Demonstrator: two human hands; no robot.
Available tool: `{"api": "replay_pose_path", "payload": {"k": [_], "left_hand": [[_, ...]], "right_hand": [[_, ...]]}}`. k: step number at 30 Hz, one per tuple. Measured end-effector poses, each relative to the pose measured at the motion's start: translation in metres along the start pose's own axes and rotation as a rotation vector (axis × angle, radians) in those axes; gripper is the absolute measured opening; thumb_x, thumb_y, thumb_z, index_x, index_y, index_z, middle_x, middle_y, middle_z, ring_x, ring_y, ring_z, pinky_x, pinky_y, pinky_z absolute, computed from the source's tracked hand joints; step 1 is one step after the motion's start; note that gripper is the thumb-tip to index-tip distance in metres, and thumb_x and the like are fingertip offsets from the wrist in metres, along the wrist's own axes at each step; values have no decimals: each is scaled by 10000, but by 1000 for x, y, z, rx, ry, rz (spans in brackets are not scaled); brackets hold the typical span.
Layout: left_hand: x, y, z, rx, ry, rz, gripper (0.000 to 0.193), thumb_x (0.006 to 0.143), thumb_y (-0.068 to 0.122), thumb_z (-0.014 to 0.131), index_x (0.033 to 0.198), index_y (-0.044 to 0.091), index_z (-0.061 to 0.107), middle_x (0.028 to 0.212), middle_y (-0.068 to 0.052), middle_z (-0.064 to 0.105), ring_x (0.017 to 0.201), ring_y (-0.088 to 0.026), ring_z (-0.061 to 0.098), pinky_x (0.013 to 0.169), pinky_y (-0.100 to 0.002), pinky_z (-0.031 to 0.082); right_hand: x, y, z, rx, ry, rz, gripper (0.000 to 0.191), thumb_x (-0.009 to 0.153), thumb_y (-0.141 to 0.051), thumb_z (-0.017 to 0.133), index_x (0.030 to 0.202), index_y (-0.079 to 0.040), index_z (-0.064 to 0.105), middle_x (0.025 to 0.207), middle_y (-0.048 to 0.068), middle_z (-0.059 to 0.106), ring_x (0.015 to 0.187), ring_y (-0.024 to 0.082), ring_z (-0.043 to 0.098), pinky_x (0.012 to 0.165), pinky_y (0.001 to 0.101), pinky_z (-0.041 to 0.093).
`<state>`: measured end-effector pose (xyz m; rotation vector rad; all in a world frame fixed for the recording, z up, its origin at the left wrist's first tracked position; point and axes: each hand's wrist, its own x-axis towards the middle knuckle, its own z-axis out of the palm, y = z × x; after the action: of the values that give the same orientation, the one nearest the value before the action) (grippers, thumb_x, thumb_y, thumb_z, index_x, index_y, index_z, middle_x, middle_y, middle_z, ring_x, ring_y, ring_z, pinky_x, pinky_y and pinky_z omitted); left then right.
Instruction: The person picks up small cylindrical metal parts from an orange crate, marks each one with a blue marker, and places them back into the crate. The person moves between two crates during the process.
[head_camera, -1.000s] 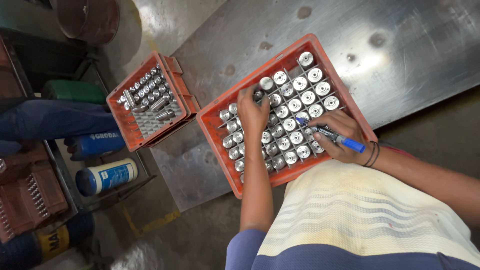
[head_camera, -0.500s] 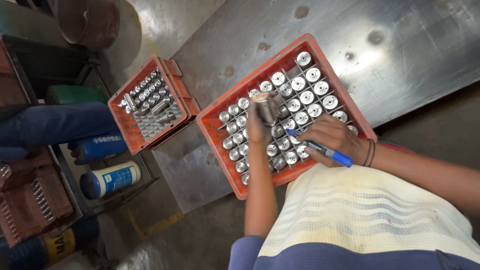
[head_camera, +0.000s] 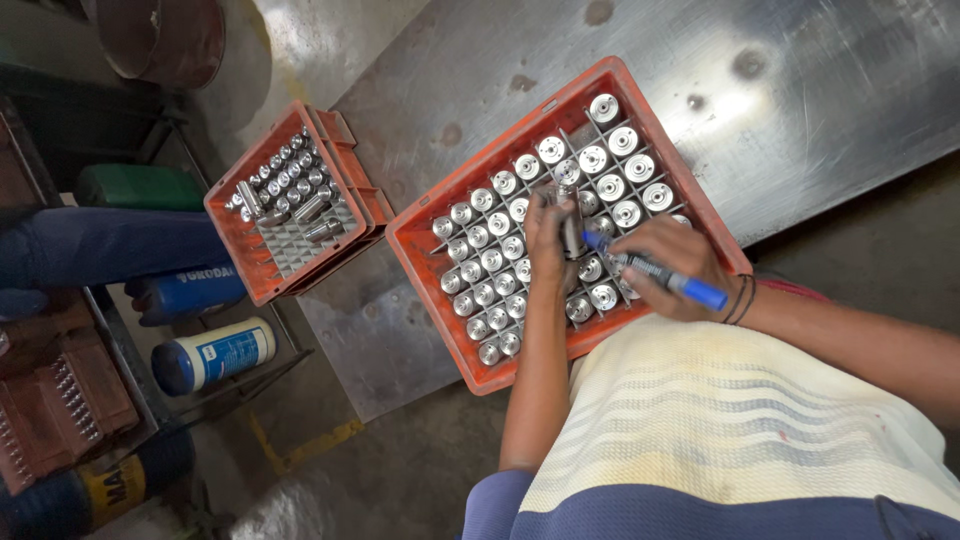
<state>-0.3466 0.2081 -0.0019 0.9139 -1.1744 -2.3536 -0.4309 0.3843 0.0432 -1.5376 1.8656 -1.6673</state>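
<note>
Left hand (head_camera: 548, 240) has lifted steel cylinder (head_camera: 570, 228), fingers clamped | right hand (head_camera: 668, 268) grips blue marker (head_camera: 655, 272) | ribbed orange crate (head_camera: 470, 205)

My left hand (head_camera: 548, 240) covers the lower body of the small silver metal cylinder (head_camera: 569, 222) it grips; I can't tell where the blue marker pen (head_camera: 655, 273) tip lands. My right hand (head_camera: 672, 265) hides several cells of the orange plastic compartment crate (head_camera: 437, 295). Parts in the smaller orange crate (head_camera: 262, 283) too small to make out. Dark round drum (head_camera: 165, 35) cut off at top edge.
</note>
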Motion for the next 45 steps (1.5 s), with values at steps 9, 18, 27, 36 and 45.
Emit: {"api": "replay_pose_path", "payload": {"k": [9,18,27,36,45], "left_hand": [[5,36,-21,1424,278,437,416,853,285,758,1137,8,632,1053,-203,637,864,-359,684,748,-477,543],[32,26,9,1581,310,289,562,655,424,895,1044,38,772,1122,-144,632,927,-337,675,750,-460,537],[21,44,-14,312,-151,383,419,1013,356,659,1269,24,667,1159,-85,688,1018,-187,661,899,-359,546],[8,-2,15,14,-43,-23,451,1038,402,550,1249,11,629,876,-57,635,644,-105,620,509,-255,538],[11,-1,13,-150,-85,-52,406,935,259,584,1256,22,508,915,-133,663,742,-222,697,653,-376,607]], "right_hand": [[-1,-1,-7,-44,45,89,230,871,-72,688,1091,-7,679,966,146,695,899,299,663,837,397,510],[-4,6,-7,-47,36,121,220,886,-86,699,1092,-9,686,963,140,712,893,292,665,831,396,504],[8,0,-13,-101,-48,-97,228,845,-104,714,1055,-18,697,916,118,711,828,268,674,791,424,505],[-1,5,-10,-26,21,-43,212,859,-104,693,1056,-29,672,935,130,707,836,274,659,798,413,500],[-9,2,-10,-17,3,11,223,877,-118,679,1074,-13,674,941,137,701,878,299,673,838,425,500]]}}
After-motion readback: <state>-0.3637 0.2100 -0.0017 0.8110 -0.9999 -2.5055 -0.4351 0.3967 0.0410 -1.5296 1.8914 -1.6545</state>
